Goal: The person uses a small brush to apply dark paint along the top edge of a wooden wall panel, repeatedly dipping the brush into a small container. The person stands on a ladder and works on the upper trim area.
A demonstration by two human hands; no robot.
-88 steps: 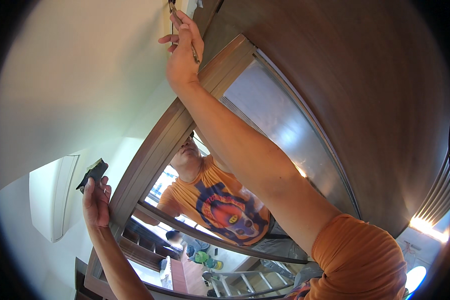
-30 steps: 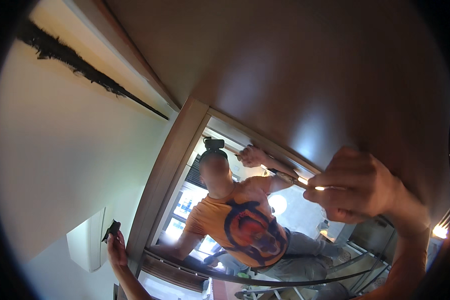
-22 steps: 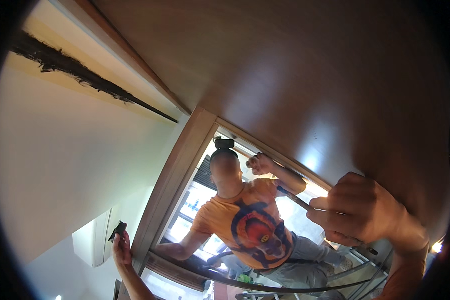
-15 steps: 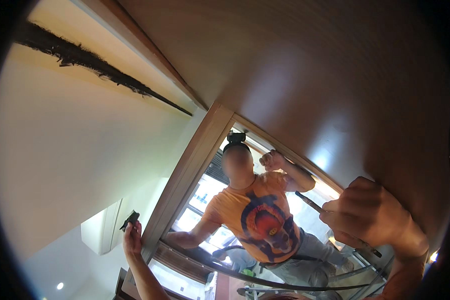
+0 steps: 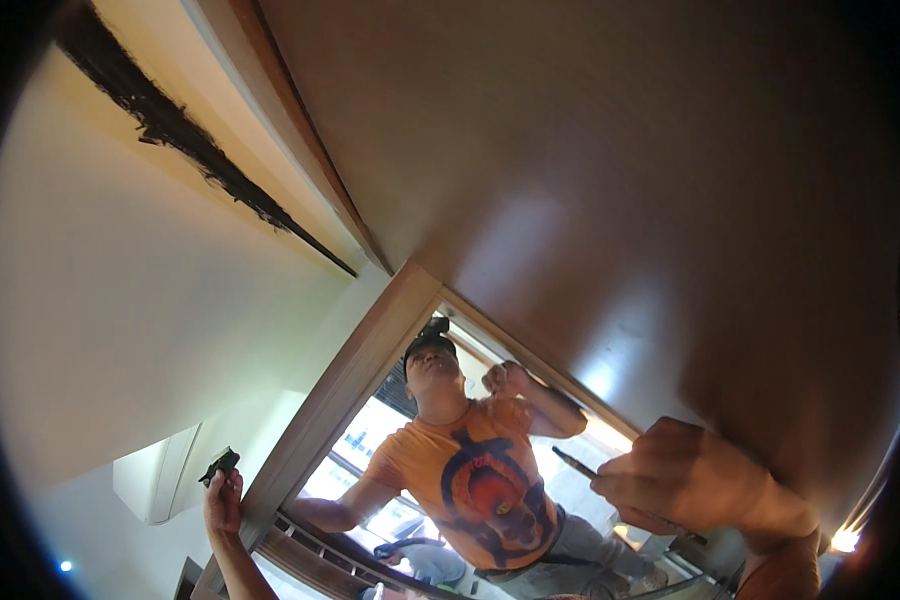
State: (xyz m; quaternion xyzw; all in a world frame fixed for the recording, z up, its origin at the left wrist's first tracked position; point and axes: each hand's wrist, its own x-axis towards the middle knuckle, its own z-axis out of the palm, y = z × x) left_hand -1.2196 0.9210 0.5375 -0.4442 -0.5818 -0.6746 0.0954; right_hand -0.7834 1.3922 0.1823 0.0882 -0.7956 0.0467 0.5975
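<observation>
My right hand (image 5: 705, 475) is closed round a slim paintbrush (image 5: 574, 463) with a dark tip, beside a glossy brown wooden panel (image 5: 530, 140). The tip points left and the handle's end comes out below my fingers. At the lower left, my left hand (image 5: 225, 508) pinches a small black object (image 5: 219, 466) with a ragged outline; its kind cannot be made out. This hand is at the outer edge of a wooden frame (image 5: 355, 370). A rough black paint streak (image 5: 175, 130) runs along the pale surface at the upper left, narrowing toward the frame's corner.
Inside the frame, a mirror (image 5: 585, 500) reflects a person in an orange T-shirt (image 5: 475, 470) with one arm raised, and bright windows behind. A wooden trim strip (image 5: 300, 120) divides the pale surface from the panel. A pale box-like fixture (image 5: 160, 475) is beyond my left hand.
The view has tilted, so the frame's corner, the mirror and both hands appear lower and further left. Both hands keep their hold on the brush and the black object.
</observation>
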